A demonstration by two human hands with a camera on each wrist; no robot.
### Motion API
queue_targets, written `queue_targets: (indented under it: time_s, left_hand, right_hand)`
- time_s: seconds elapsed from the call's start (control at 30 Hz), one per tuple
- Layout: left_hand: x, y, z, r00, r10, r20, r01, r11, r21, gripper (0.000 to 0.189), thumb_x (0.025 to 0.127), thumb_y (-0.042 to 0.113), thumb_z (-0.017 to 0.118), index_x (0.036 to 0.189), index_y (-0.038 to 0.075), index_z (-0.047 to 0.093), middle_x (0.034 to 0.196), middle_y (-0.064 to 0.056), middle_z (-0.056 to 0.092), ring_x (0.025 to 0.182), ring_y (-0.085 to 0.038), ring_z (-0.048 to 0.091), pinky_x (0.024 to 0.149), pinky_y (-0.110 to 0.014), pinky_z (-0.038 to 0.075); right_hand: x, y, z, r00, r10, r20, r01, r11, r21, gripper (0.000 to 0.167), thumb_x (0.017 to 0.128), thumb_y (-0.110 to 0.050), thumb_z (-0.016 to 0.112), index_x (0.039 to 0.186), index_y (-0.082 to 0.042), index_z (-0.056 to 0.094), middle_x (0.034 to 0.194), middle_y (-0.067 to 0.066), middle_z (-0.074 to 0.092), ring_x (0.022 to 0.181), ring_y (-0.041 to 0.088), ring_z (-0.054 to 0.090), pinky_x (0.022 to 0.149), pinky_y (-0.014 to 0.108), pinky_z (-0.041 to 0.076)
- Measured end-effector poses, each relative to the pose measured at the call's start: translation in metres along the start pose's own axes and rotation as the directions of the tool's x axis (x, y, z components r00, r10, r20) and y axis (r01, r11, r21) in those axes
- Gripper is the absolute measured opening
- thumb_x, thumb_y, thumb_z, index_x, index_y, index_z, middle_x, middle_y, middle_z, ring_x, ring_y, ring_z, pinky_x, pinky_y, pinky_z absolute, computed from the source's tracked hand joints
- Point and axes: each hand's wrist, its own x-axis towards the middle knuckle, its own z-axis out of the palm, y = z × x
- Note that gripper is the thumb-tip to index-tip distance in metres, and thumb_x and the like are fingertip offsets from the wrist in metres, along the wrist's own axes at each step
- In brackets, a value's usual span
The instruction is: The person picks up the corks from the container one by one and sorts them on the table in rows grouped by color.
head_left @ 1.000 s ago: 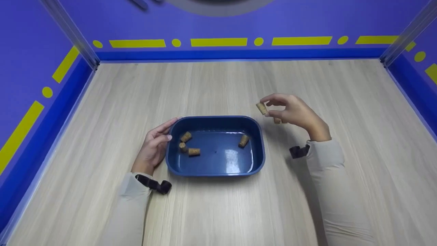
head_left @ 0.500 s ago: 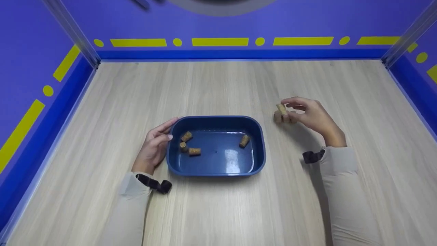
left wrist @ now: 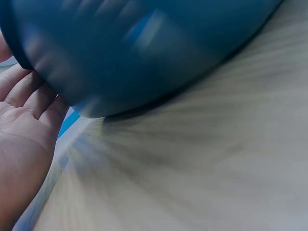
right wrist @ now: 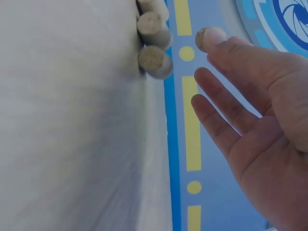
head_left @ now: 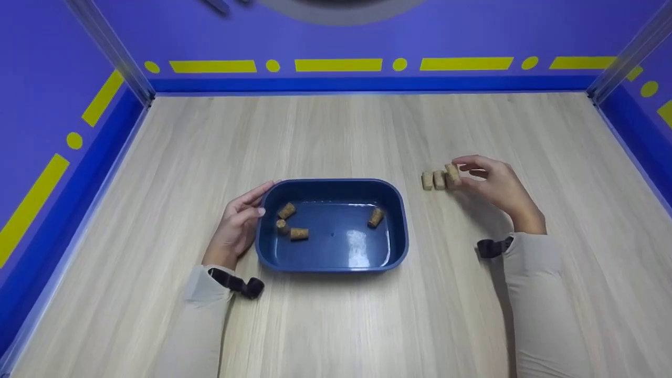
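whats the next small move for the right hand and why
I'd probably have the right hand ease the pinched cork right and down onto the table, beside the three corks: the right wrist view shows it raised clear of them, and the head view shows it at the row's right end, where lowering straight down might bump one.

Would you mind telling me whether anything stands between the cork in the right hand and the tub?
Yes: on the table other corks sit between, though the right hand holds its cork raised above them; then comes the tub's rim.
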Motion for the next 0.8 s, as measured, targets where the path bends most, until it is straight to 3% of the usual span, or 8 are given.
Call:
queue_targets:
  time_s: [0.17,0.3,0.43,0.57,0.8]
  left_hand:
    - [0.0,0.0,0.001,1.0,-0.002,-0.017,0.002,1.0,0.005,0.056,0.078,-0.015,0.043,0.134,-0.009,0.049,0.125,-0.006,0.065,0.119,-0.016,0.059,0.099,-0.026,0.047]
    - [0.001,0.0,0.001,1.0,-0.004,-0.016,0.004,1.0,0.006,0.057,0.078,-0.015,0.043,0.134,-0.009,0.05,0.126,-0.006,0.064,0.119,-0.017,0.059,0.099,-0.026,0.047]
    - [0.001,0.0,0.0,1.0,-0.004,-0.008,0.004,1.0,0.012,0.057,0.079,-0.015,0.042,0.135,-0.01,0.047,0.127,-0.006,0.064,0.12,-0.018,0.058,0.099,-0.026,0.047]
    - [0.0,0.0,0.0,1.0,-0.006,0.003,0.006,1.0,0.026,0.058,0.079,-0.015,0.042,0.138,-0.013,0.041,0.128,-0.006,0.063,0.121,-0.018,0.058,0.1,-0.025,0.047]
    - [-0.001,0.0,0.0,1.0,-0.007,-0.011,0.008,0.999,0.04,0.06,0.079,-0.014,0.043,0.138,-0.014,0.039,0.127,-0.005,0.064,0.119,-0.016,0.059,0.098,-0.024,0.048]
  right_hand:
    - [-0.004,0.007,-0.004,0.999,0.039,-0.021,-0.039,0.999,-0.002,0.036,0.087,-0.004,0.066,0.122,-0.005,0.064,0.122,0.017,0.064,0.112,0.032,0.059,0.1,0.043,0.047]
    - [-0.006,0.012,-0.007,0.995,0.1,0.007,-0.1,0.995,-0.012,0.037,0.088,-0.003,0.064,0.125,-0.004,0.061,0.124,0.019,0.062,0.114,0.035,0.058,0.099,0.044,0.047]
    - [-0.006,0.015,-0.009,0.984,0.168,0.062,-0.166,0.986,-0.036,0.041,0.089,-0.007,0.064,0.129,-0.004,0.058,0.127,0.02,0.06,0.117,0.039,0.058,0.089,0.025,0.05]
    - [-0.005,0.015,-0.009,0.976,0.193,0.103,-0.189,0.981,-0.049,0.045,0.088,-0.006,0.065,0.132,-0.001,0.054,0.128,0.024,0.058,0.117,0.042,0.057,0.074,0.007,0.043]
    - [-0.001,0.016,-0.008,0.974,0.183,0.135,-0.178,0.983,-0.05,0.045,0.087,-0.004,0.066,0.13,0.004,0.055,0.125,0.027,0.06,0.116,0.042,0.058,0.069,0.005,0.043]
